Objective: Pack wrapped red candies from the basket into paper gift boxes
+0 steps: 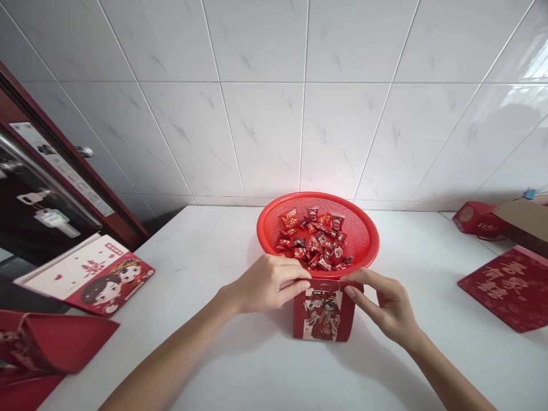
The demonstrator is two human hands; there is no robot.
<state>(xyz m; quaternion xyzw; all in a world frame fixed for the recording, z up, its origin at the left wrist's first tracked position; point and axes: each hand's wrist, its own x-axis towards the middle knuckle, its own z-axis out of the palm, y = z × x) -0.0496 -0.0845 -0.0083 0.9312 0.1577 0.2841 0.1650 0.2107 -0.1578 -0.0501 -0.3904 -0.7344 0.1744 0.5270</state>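
A small red gift box printed with a figure in traditional dress stands upright on the white table. My left hand pinches the left end of its top edge between thumb and fingers. At the right end of that edge, my right hand pinches the red card the same way. Just behind the box sits a red plastic basket with a perforated wall. Many small wrapped candies in red wrappers lie in it. The inside of the box cannot be seen.
On the left are a white-and-red illustrated box and a folded red carton, near a dark door with keys. To the right lie a red printed bag, a small red box and an open cardboard box. A tiled wall stands behind.
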